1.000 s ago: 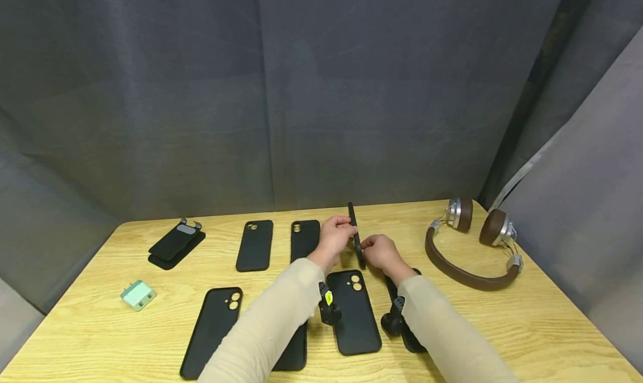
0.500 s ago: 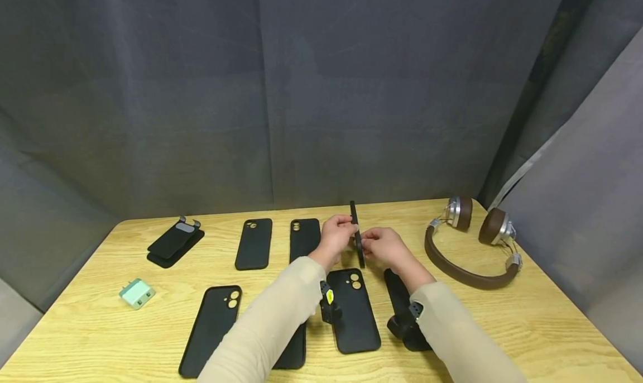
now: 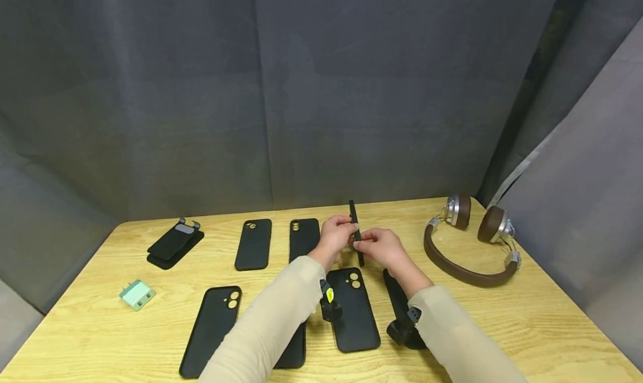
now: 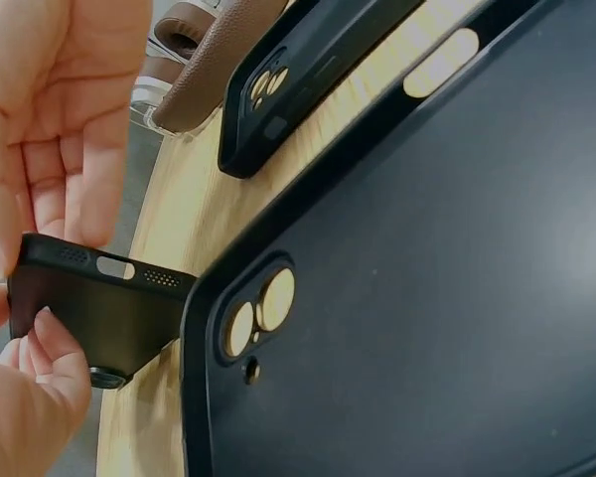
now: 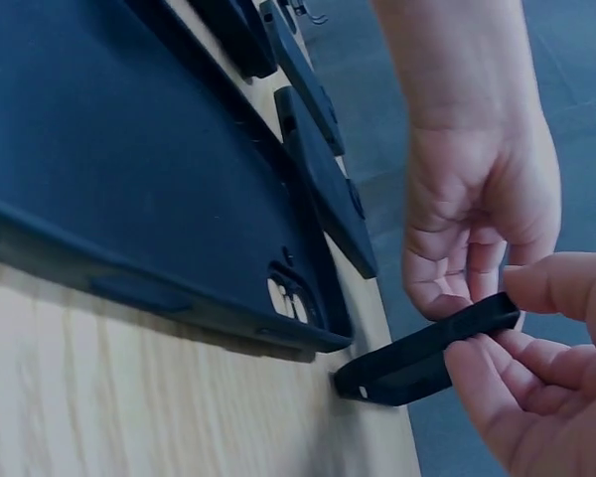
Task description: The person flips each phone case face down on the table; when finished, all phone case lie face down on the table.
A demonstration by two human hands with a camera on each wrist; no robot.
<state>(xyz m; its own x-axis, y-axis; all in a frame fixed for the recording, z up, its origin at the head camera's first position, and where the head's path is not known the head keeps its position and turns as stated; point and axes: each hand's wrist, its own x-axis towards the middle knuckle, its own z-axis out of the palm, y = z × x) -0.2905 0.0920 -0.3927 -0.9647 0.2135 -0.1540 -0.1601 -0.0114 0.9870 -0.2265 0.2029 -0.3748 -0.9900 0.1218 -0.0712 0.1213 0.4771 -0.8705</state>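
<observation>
Both hands hold one black phone case [image 3: 354,221] on its long edge, just above the table's middle back. My left hand [image 3: 345,227] pinches it from the left, thumb and fingers curled onto its upper part. My right hand [image 3: 364,241] pinches its middle from the right. In the right wrist view, my right thumb and fingers clamp the case [image 5: 427,363] while the left hand [image 5: 477,209] curls behind it. The left wrist view shows the case's [image 4: 99,323] lower end with port cut-outs, above a flat case [image 4: 397,298].
Several black cases lie flat on the wooden table [image 3: 502,316]: two at the back [image 3: 254,244], [image 3: 303,238], one front left [image 3: 211,330], one under my hands [image 3: 354,310]. A stack of cases [image 3: 176,243] and a mint charger [image 3: 137,294] lie left. Brown headphones [image 3: 467,243] lie right.
My right hand has slid from the case's lower end up to its middle, nearer the left hand. The right forearm swung right, uncovering the case beneath it. The left hand kept its grip.
</observation>
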